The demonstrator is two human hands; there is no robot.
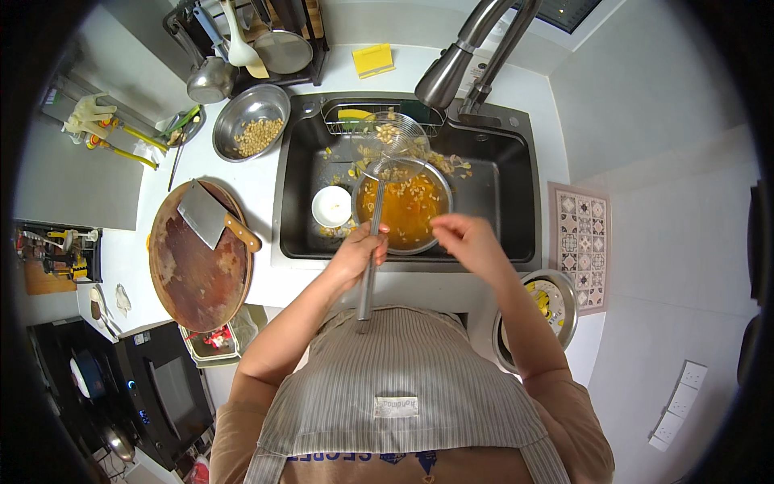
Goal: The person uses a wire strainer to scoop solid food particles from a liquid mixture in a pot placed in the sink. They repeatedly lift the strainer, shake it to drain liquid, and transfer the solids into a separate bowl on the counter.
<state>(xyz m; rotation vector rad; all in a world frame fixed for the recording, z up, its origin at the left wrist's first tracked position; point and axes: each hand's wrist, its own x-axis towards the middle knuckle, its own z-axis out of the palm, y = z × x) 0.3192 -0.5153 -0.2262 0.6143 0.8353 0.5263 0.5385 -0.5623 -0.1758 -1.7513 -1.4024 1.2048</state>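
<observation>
My left hand point(361, 249) grips the long metal handle of a wire skimmer point(378, 202). Its round mesh head is over the far rim of a metal basin point(448, 196) and holds a few pale seeds point(387, 133). Orange, cloudy water point(406, 209) fills the basin, with more pale seeds floating in it. Over the basin's near right rim is my right hand point(471, 245), thumb and fingertips drawn together; whether something is pinched there is too small to tell. A small white bowl point(331, 207) stands left of the basin, inside the black sink point(484, 181).
Wet scraps point(444, 162) lie behind the basin. The faucet point(444, 75) arches over the sink's far right. Left on the counter are a metal bowl point(227, 118) of pale seeds and a round chopping board point(199, 272) bearing a cleaver point(205, 215). Stacked bowls point(568, 302) sit front right.
</observation>
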